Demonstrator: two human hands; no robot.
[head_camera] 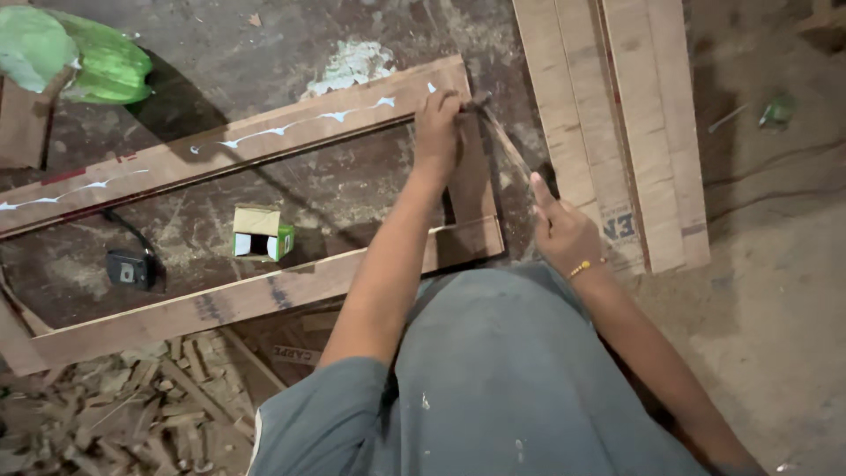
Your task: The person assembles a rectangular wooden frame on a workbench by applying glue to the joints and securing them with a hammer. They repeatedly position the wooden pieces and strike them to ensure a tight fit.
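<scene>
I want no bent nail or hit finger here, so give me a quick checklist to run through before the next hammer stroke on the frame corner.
1. Left hand pinches at the corner of the wooden frame: ok.
2. Right hand grips the hammer handle: ok.
3. Hammer head near the left fingers, fingers out of its path: not ok.
4. Nail upright: cannot tell, hidden by the fingers.
5. Frame lying flat on the floor: ok.
6. Small box away from the corner: ok.
</scene>
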